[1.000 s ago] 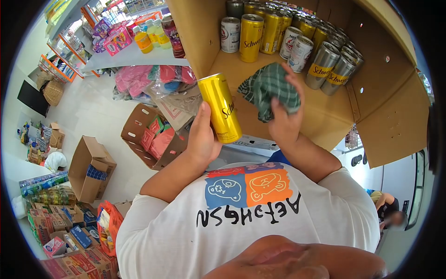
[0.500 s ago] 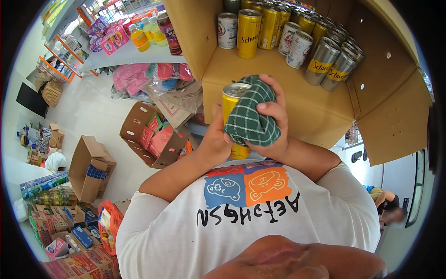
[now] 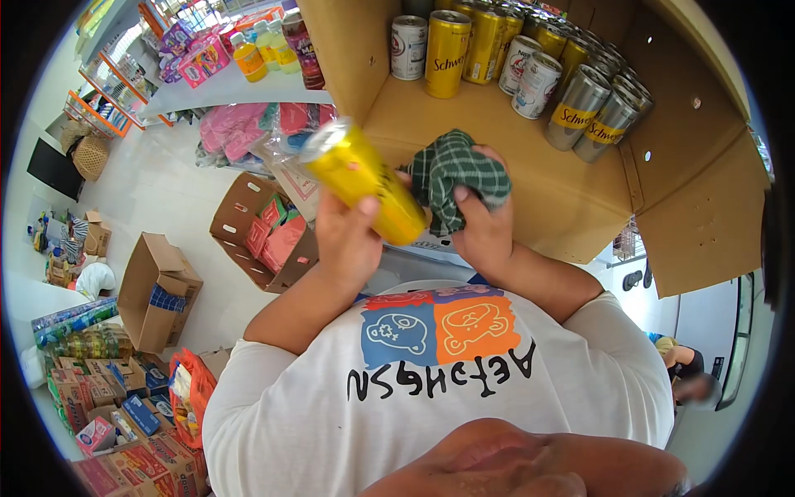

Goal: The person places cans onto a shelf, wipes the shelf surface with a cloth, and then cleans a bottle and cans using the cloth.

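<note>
A yellow drink can (image 3: pixel 368 186) is tilted in my left hand (image 3: pixel 348 244), whose fingers wrap its lower side. The can's silver top points up and left, slightly blurred. My right hand (image 3: pixel 484 228) grips a bunched green checked cloth (image 3: pixel 458 178), apart from the can's body or just beside its lower end. Beyond both hands, a large cardboard box (image 3: pixel 464 120) lies open towards me. Several cans stand in it, among them a yellow Schweppes can (image 3: pixel 447 54), a white can (image 3: pixel 537 83) and a silver-and-yellow can (image 3: pixel 577 108).
A box flap (image 3: pixel 704 224) juts out at the right. To the left are a shelf (image 3: pixel 199 98) with bottles, a carton (image 3: pixel 228 224) of packets and another open carton (image 3: pixel 141 290) on the floor. Stacked goods (image 3: pixel 149 464) fill the lower left. Another person (image 3: pixel 687 364) is at the far right.
My left hand has moved the can left, out of the cloth, and tipped it over from upright. The cloth stays in my right hand, now bunched differently.
</note>
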A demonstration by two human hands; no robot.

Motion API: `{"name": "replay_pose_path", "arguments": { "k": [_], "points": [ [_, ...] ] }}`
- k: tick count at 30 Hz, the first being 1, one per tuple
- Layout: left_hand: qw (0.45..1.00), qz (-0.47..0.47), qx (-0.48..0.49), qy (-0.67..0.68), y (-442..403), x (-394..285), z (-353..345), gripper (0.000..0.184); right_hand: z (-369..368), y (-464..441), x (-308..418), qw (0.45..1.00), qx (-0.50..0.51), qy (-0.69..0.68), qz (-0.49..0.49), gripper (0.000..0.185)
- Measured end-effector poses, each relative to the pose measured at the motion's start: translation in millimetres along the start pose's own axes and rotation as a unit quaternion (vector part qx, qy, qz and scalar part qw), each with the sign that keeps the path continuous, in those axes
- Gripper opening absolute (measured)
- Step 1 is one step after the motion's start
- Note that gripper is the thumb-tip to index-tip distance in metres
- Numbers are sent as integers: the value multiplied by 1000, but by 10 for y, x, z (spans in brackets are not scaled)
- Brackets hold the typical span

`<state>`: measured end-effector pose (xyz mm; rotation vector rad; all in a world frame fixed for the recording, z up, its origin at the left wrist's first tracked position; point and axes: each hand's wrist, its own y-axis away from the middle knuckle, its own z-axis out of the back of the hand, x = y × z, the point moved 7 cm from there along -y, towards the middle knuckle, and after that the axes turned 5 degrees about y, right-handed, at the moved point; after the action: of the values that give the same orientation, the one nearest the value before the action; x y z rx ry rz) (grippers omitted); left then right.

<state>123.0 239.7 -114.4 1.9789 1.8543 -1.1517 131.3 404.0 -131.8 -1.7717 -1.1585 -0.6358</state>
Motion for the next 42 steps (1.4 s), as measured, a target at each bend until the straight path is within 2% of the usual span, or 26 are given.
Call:
{"name": "replay_pose_path", "arguments": {
  "k": [1, 3, 4, 5, 7, 8, 10, 12, 14, 15, 17, 18, 20, 21, 23, 24, 26, 27, 29, 30, 32, 36, 38, 42],
  "points": [
    [1000, 0, -2, 0, -23, -34, -5, 65, -24, 5, -6, 1000, 0, 0, -2, 46],
    [993, -102, -30, -53, -97, -224, 28, 71, -143, 66, -270, 970, 12, -139, -198, 33],
    [990, -122, -60, -49, -111, -248, 72, 70, -137, 130, -406, 961, 15, -116, -251, 27],
    [989, -122, -60, -49, -122, -228, 78, 70, -161, 132, -378, 961, 15, -116, -251, 27],
    [981, -154, -16, -113, -121, -214, 27, 74, -269, 254, -457, 900, 11, -181, -397, 28],
    [981, -154, -16, -113, -120, -210, 41, 74, -261, 258, -483, 894, 33, -173, -412, 31],
    [965, -192, 56, -170, -93, -239, -54, 75, -248, 249, -410, 902, 57, -141, -404, 30],
    [969, -190, 53, -151, -91, -229, -59, 76, -248, 251, -424, 908, 81, -109, -395, 29],
    [972, -188, 50, -131, -84, -224, -73, 77, -211, 162, -390, 958, 119, 9, -263, 28],
    [978, -179, 36, -97, -88, -224, -60, 75, -201, 150, -391, 957, 118, 9, -264, 28],
    [983, -171, 21, -63, -87, -253, -59, 72, -269, 55, -202, 961, 210, 149, -104, 32],
    [990, -138, -11, -33, -93, -247, -16, 68, -247, 31, -163, 961, 210, 149, -105, 32],
    [992, -79, -94, 0, -119, -188, 145, 58, -214, 12, -97, 934, 233, 245, -115, 43],
    [992, -80, -95, 1, -156, -211, 151, 58, -212, 8, -76, 934, 234, 245, -115, 43],
    [976, -5, -168, 137, -209, -134, 257, 52, -200, -45, 264, 925, 152, 326, 125, 55],
    [969, 12, -177, 174, -229, -116, 291, 48, -180, -64, 243, 925, 154, 325, 124, 55],
    [961, 26, -194, 194, -244, -92, 323, 49, -135, -51, 386, 897, 108, 336, 267, 63],
    [954, 41, -207, 214, -240, -58, 333, 50, -146, -49, 417, 897, 108, 336, 266, 63],
    [951, 66, -189, 236, -230, 12, 311, 51, -325, 22, 522, 821, 159, 445, 322, 62],
    [947, 89, -171, 257, -227, 57, 274, 52, -357, 27, 530, 820, 157, 446, 322, 62],
    [944, 108, -177, 256, -189, 127, 212, 54, -478, 45, 498, 784, 165, 498, 333, 60],
    [941, 123, -205, 240, -185, 137, 323, 57, -524, 94, 379, 768, 204, 523, 307, 59],
    [942, 113, -221, 226, -186, 138, 351, 56, -508, 94, 326, 733, 230, 569, 295, 59],
    [943, 89, -241, 212, -154, 160, 299, 52, -463, 16, 391, 736, 211, 596, 241, 60]
  ]
}}
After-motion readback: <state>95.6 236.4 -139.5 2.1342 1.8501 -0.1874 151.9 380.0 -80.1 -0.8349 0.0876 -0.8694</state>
